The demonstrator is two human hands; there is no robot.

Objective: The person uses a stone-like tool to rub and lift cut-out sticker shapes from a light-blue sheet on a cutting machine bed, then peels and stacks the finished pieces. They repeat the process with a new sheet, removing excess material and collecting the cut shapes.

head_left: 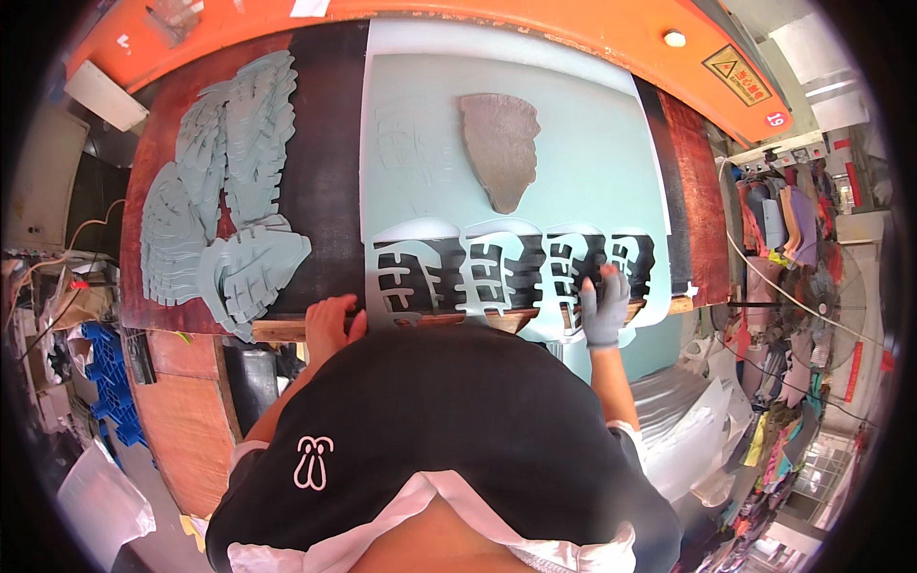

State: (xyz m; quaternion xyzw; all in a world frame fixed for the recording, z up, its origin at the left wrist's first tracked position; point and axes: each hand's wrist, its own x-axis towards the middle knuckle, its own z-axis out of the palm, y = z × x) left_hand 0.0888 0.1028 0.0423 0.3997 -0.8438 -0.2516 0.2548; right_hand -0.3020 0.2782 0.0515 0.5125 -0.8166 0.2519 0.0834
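Observation:
A pale grey-green sheet (564,153) lies over a dark board, with a row of several tread-shaped cut-outs along its near side. On it rests a grey-brown, shoe-sole-shaped block (501,148) with a wavy edge. My left hand (331,325), bare, is at the table's front edge just left of the sheet, fingers slightly bent, thumb apart, nothing visible in it. My right hand (605,306) wears a grey glove with bare fingertips. Its fingers are apart and lie over the rightmost cut-outs at the sheet's near edge. Stacks of cut grey-green pieces (253,143) lie at the left.
An orange machine beam (611,43) with a warning label spans the far side. Wood panels (186,411) stand below left. Clear plastic sheeting (683,420) is at lower right, beside hanging colourful material (788,220). Blue plastic parts (110,382) are at the far left.

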